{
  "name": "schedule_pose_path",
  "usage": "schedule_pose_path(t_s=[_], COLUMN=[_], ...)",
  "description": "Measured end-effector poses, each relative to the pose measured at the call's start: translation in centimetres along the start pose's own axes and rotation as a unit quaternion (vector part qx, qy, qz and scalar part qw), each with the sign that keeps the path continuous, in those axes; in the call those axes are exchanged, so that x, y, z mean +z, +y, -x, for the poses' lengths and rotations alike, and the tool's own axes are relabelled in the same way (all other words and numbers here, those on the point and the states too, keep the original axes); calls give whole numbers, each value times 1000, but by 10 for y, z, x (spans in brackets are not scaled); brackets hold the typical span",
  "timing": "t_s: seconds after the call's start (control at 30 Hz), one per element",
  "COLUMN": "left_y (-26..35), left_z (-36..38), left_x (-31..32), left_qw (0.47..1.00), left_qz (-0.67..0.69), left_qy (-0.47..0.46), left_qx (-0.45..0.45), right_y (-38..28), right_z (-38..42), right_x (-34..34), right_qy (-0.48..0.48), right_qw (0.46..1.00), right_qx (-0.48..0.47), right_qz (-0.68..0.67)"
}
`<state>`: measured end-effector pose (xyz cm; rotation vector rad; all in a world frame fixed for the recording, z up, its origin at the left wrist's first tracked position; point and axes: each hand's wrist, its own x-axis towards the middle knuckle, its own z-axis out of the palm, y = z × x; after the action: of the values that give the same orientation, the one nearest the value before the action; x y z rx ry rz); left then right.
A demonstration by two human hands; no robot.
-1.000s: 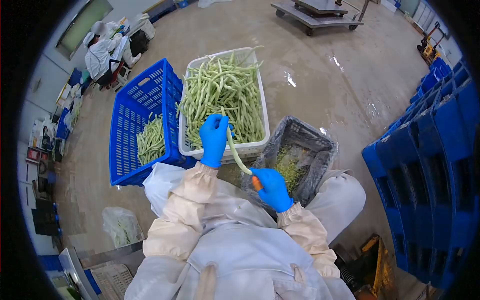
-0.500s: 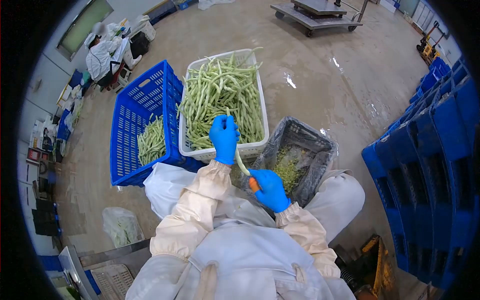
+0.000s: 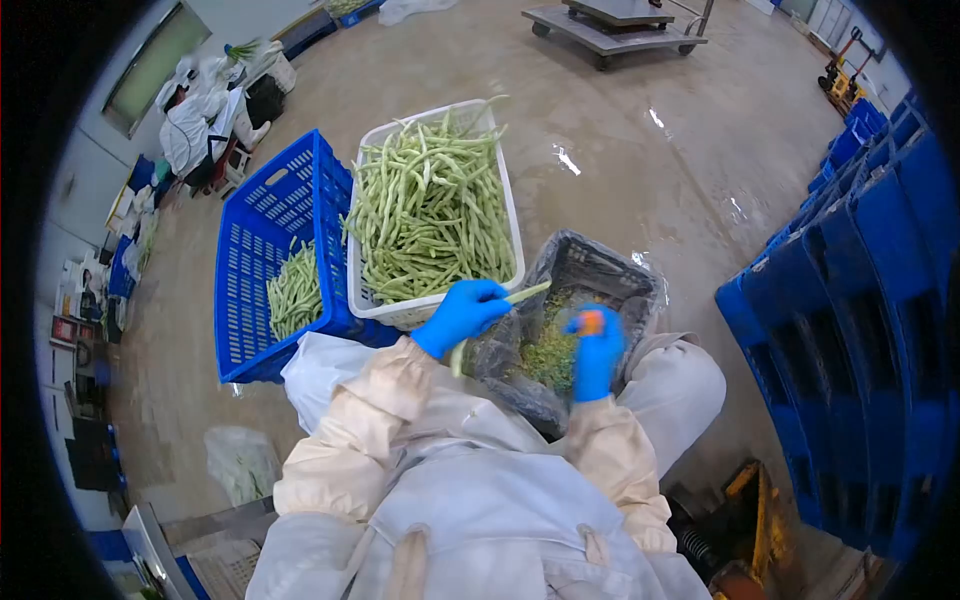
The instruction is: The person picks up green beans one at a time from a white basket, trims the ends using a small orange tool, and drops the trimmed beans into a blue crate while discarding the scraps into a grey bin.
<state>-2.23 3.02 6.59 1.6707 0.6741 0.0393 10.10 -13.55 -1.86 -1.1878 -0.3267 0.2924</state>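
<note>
My left hand [image 3: 462, 318], in a blue glove, is closed around a long green bean [image 3: 530, 292]. One bean end points right over the dark bin, and the other sticks out below the hand. My right hand [image 3: 597, 362], also blue-gloved and smeared by motion, is closed on a small orange object [image 3: 591, 323] whose kind I cannot make out. It is above the bin [image 3: 645, 290], which is lined with dark plastic and has green-yellow scraps inside. Behind my left hand stands a white crate [image 3: 515, 235] heaped with green beans [image 3: 430, 205].
A blue crate [image 3: 335, 200] with fewer beans stands left of the white one. Stacked blue pallets [image 3: 830, 330] rise at the right. A metal trolley [image 3: 615, 38] is at the back, and a seated person [image 3: 195, 130] is at the far left. A plastic bag [image 3: 240, 465] lies at lower left.
My left hand has come down and right with the bean, from over the white crate to its front edge. My right hand has moved right and slightly up, away from the bean.
</note>
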Motion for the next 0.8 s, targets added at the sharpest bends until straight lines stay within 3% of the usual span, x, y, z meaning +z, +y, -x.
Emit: schedule_pose_path(t_s=[0.07,0.1,0.13,0.17,0.2,0.23,0.3,0.43,0.53,0.57,0.63,0.7,0.73,0.77,0.8], left_y=[-20,-27,-26,-27,-30,-31,-29,-32,-32,-34,-42,-52,-58,-66,-72], left_z=[3,6,10,10,10,12,15,13,14,14,15,14,13,13,14], left_x=[-10,-12,-12,-11,-10,-9,-8,-14,-19,-18,-14,-7,-1,7,17], left_qw=[1000,998,998,998,998,997,995,985,978,979,967,978,987,988,997], left_qz=[5,13,7,7,-7,-22,-62,-151,-177,-176,-193,-158,-125,-123,-28], left_qy=[-28,-53,-56,-57,-66,-74,-73,-79,-106,-106,-103,-87,-71,-69,-36], left_qx=[-2,-5,-3,-2,-7,-13,-3,32,-1,-1,134,100,65,65,66], right_y=[-5,-12,-25,-31,-30,-34,-41,-35,-31,-28,-19,-6,-1,4,6], right_z=[-25,-19,-10,-2,2,4,3,4,8,10,15,23,26,28,30], right_x=[-37,-33,-22,-11,1,7,18,15,16,16,14,14,16,19,22], right_qy=[166,170,56,-61,-121,-124,-250,-304,-321,-320,-318,-227,-229,-196,-154], right_qw=[982,981,976,936,936,936,853,810,787,778,769,938,937,973,959], right_qx=[67,68,8,-53,-154,-153,-282,-290,-294,-275,-255,-59,-59,82,221], right_qz=[66,65,208,344,292,293,361,409,438,465,492,255,256,87,-84])
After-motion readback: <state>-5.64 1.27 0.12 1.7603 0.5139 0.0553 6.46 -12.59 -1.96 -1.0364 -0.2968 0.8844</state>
